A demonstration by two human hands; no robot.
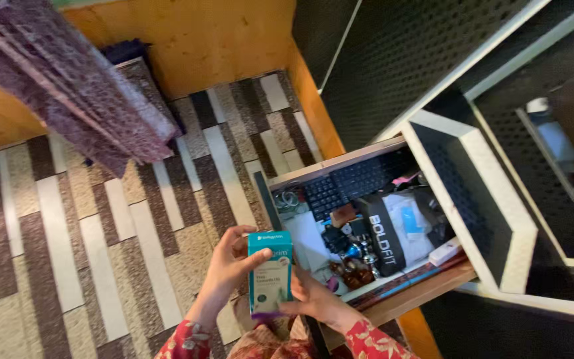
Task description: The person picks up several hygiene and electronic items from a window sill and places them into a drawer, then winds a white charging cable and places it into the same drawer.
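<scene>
Both hands hold a small upright carton, the teal-and-white box point(270, 272), above the striped carpet point(101, 226), just to the near left of an open drawer point(367, 219). The left hand point(224, 272) wraps the box from its left side, thumb laid across the teal top band and fingers curled behind; the right hand point(313, 299) is closed on the lower right corner, fingers pinching the bottom edge. Judging by this, the box is out of the drawer and turned face-up toward the camera as if being looked over; nothing shows it opened, and its flaps look shut. The box has a teal band across the top, a white panel with small dark print beneath, and a purple strip at the bottom. In the drawer lie a black keyboard point(357, 183) along the far side, a black band with bold white lettering point(385, 242) in the middle, a clear bag with a blue item point(410, 223) to its right, a small white pack point(445, 252) at the near right, and brown glass bits that are hard to make out. A purple woven cloth point(68, 80) hangs at the far left.
</scene>
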